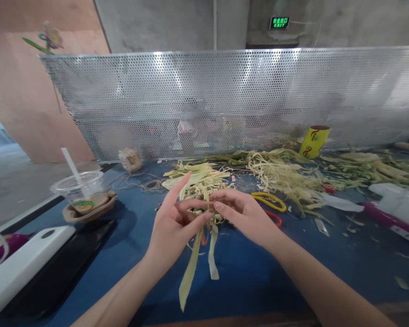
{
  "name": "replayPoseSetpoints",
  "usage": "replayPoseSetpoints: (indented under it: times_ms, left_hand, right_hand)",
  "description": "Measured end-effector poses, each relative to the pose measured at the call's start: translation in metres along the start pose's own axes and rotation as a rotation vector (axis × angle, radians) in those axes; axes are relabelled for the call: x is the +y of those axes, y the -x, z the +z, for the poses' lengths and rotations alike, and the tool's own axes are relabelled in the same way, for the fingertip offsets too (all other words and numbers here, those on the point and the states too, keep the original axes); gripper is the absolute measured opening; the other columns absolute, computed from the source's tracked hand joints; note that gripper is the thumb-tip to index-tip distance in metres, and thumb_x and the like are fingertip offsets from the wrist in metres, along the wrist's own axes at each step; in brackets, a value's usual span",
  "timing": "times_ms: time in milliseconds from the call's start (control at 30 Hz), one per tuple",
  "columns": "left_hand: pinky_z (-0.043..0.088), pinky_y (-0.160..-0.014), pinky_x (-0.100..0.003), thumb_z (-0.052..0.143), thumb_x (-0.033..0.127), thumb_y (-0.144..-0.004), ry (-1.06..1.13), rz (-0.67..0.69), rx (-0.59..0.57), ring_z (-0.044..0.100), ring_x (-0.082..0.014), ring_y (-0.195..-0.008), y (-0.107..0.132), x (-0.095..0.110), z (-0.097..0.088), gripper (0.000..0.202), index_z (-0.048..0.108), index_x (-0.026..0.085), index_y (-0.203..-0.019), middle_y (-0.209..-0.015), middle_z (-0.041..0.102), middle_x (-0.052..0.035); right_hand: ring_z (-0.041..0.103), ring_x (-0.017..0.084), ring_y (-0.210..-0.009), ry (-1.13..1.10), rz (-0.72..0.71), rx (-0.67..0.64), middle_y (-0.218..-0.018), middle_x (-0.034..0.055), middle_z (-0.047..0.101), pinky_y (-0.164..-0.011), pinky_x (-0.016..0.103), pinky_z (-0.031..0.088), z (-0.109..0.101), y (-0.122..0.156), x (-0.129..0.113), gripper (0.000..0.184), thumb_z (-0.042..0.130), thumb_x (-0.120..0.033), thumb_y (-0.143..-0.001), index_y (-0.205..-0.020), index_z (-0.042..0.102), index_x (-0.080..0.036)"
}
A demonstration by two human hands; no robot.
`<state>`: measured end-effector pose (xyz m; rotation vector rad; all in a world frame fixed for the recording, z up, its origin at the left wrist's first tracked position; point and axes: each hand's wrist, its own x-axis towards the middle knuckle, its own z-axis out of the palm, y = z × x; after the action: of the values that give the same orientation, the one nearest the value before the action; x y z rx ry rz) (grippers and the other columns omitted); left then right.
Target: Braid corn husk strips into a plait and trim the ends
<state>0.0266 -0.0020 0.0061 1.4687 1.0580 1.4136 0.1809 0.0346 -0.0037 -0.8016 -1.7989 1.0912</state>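
Observation:
My left hand (172, 225) is closed in a pinch at the middle of the table, its index finger raised. My right hand (243, 211) meets it there, thumb and fingertips pressed together. Between the fingertips runs a narrow pale-green corn husk strip (191, 274), one tail hanging toward me. A paler strip tail (213, 256) dangles beside it. Just behind the hands lies a bundle of cut husk pieces (194, 175), partly covered by my fingers. To the right of my right hand show a yellow loop handle (272, 201) and a red handle (275, 219).
Shredded husks (282, 175) spread at the back right, near a yellow tube (314, 141). A knife blade (322, 227) lies at right. On the left are a lidded plastic cup (85, 193), a black tablet-like slab (61, 268) and string (139, 181). A perforated metal screen (139, 91) stands behind.

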Motion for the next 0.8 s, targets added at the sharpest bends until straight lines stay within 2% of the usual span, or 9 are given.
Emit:
replayPoseSetpoints:
  times_ms: [67, 167, 333, 467, 600, 700, 800]
  left_hand:
    - [0.047, -0.035, -0.021, 0.070, 0.021, -0.066, 0.000, -0.028, -0.034, 0.057, -0.0103, -0.036, 0.001, -0.001, 0.001, 0.086, 0.020, 0.025, -0.136, -0.077, 0.068, -0.0007]
    - [0.048, -0.037, -0.021, 0.070, 0.021, -0.066, 0.052, -0.063, -0.101, 0.057, -0.0097, -0.037, 0.000, -0.004, 0.001, 0.089, 0.017, 0.026, -0.137, -0.075, 0.066, 0.0016]
    - [0.032, -0.030, -0.011, 0.054, 0.026, -0.082, 0.198, -0.090, -0.229, 0.057, -0.0088, -0.038, -0.001, -0.008, 0.003, 0.075, 0.006, 0.025, -0.139, -0.051, 0.054, 0.0088]
    - [0.031, -0.032, -0.010, 0.055, 0.020, -0.081, 0.233, -0.109, -0.308, 0.060, -0.0092, -0.042, 0.000, -0.009, 0.005, 0.083, -0.005, 0.025, -0.139, -0.059, 0.062, 0.0050]
    - [0.037, -0.036, -0.011, 0.062, 0.012, -0.074, 0.282, -0.097, -0.337, 0.062, -0.0105, -0.044, 0.000, -0.013, 0.006, 0.097, -0.010, 0.022, -0.139, -0.062, 0.067, 0.0029]
    - [0.038, -0.035, -0.012, 0.066, 0.008, -0.070, 0.290, -0.125, -0.363, 0.064, -0.0126, -0.047, -0.002, -0.018, 0.006, 0.102, -0.008, 0.024, -0.139, -0.071, 0.070, -0.0013]
    - [0.036, -0.030, -0.013, 0.065, 0.014, -0.071, 0.279, -0.167, -0.325, 0.065, -0.0165, -0.050, -0.004, -0.018, 0.005, 0.098, -0.004, 0.025, -0.140, -0.072, 0.069, -0.0021]
  right_hand:
    - [0.055, 0.014, -0.073, 0.055, -0.045, 0.052, -0.081, 0.0022, 0.061, -0.063, 0.025, 0.042, -0.001, -0.001, -0.001, 0.021, 0.058, -0.033, -0.077, -0.094, 0.064, -0.022]
    - [0.054, 0.014, -0.076, 0.088, -0.145, 0.068, -0.084, 0.0028, 0.059, -0.063, 0.026, 0.042, -0.002, -0.001, -0.002, 0.009, 0.061, -0.024, -0.073, -0.078, 0.069, -0.022]
    - [0.053, 0.013, -0.074, -0.083, -0.119, 0.036, -0.087, 0.0035, 0.056, -0.064, 0.027, 0.043, -0.002, -0.001, 0.000, 0.007, 0.062, -0.022, -0.071, -0.073, 0.069, -0.021]
    - [0.053, 0.013, -0.076, -0.248, -0.030, 0.014, -0.086, 0.0023, 0.053, -0.064, 0.026, 0.044, -0.001, -0.002, 0.000, 0.004, 0.065, -0.022, -0.067, -0.067, 0.069, -0.021]
    - [0.052, 0.010, -0.070, -0.344, 0.008, 0.036, -0.082, 0.0005, 0.052, -0.061, 0.024, 0.043, 0.001, -0.003, -0.001, 0.003, 0.066, -0.020, -0.065, -0.065, 0.069, -0.021]
    - [0.048, 0.007, -0.059, -0.318, 0.034, 0.087, -0.081, 0.0002, 0.051, -0.051, 0.022, 0.040, 0.004, -0.003, 0.000, 0.004, 0.067, -0.022, -0.064, -0.067, 0.069, -0.020]
    - [0.050, 0.008, -0.058, -0.242, 0.015, 0.079, -0.077, 0.0004, 0.054, -0.051, 0.022, 0.041, 0.004, -0.002, 0.001, 0.010, 0.062, -0.027, -0.070, -0.071, 0.065, -0.018]
